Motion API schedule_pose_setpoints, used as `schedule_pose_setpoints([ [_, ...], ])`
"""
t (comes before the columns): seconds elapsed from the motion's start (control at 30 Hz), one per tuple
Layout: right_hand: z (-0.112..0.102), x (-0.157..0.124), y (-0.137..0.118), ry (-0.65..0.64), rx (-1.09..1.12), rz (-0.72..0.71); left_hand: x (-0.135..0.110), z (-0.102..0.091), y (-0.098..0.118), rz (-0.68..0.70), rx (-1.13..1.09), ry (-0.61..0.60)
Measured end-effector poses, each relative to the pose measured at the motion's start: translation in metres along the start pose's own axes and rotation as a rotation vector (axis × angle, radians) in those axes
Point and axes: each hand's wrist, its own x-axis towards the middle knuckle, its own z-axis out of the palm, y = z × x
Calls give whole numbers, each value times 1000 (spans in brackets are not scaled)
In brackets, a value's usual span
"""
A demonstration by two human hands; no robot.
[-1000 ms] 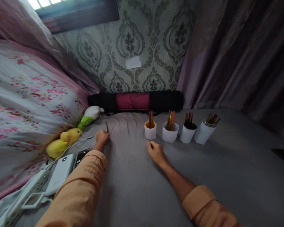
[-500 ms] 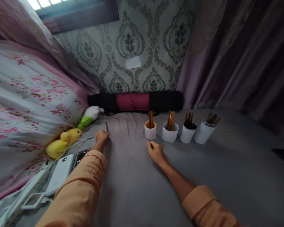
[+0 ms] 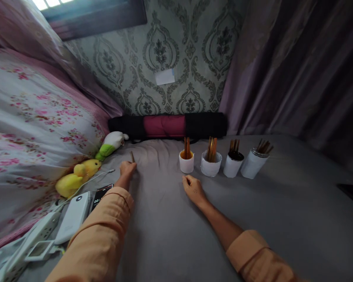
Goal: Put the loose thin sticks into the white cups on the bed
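My left hand rests on the grey bed sheet, closed round a thin brown stick that points up from the fist. My right hand lies on the sheet with fingers curled, just in front of the leftmost white cup. Four white cups stand in a row, each with several brown sticks in it: the leftmost cup, a wider cup, a dark-rimmed cup and a tilted jar.
A black and magenta bolster lies against the patterned wall. A floral pillow, two plush birds, a phone, a white power bank and a power strip sit at left. Dark curtains hang at right.
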Motion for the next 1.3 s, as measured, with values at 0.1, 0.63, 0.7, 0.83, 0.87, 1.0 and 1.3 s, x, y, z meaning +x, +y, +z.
schedule_pose_setpoints([
  [0.1,0,0,0,-1,-6,-5,-1,3,-1,-5,-59,2],
  [0.63,-2,1,-2,-17,13,7,-14,26,4,-142,-650,-119],
  [0.7,-2,1,-2,-18,10,3,-20,28,8,-175,-748,-135],
  [0.83,-1,1,0,-10,-17,3,-28,30,14,-228,-917,-150],
  [0.87,-1,1,0,-11,-16,3,-30,31,14,-238,-955,-152],
  [1.0,0,2,1,-10,3,2,-39,34,17,-268,-1081,-172],
  [1.3,0,0,-1,-22,15,17,-62,39,19,-285,-1280,-270],
])
